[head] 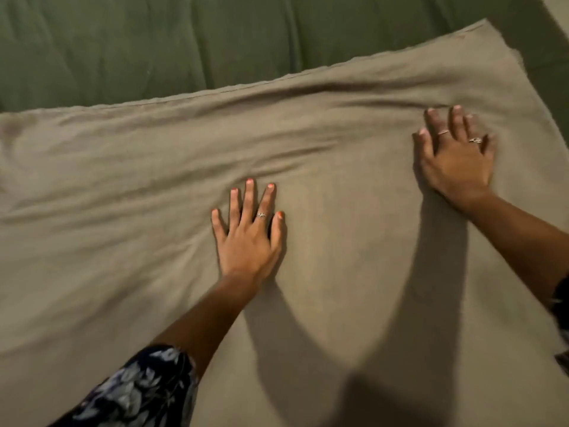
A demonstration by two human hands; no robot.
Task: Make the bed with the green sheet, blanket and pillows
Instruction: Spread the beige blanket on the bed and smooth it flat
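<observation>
A tan blanket [123, 211] covers most of the view, spread over the green sheet [154, 41], which shows as a band along the top. The blanket's hemmed far edge runs diagonally from the left up to a corner at the upper right. Long wrinkles cross its upper half. My left hand [248, 235] lies flat on the blanket near the middle, fingers spread, palm down. My right hand [455, 155] presses flat on the blanket farther right and higher, fingers apart. Neither hand holds any fabric. No pillows are in view.
A patterned dark sleeve [138, 392] covers my left upper arm at the bottom. Shadows of both arms fall across the lower blanket. A pale strip [557, 7] shows at the top right corner beyond the sheet.
</observation>
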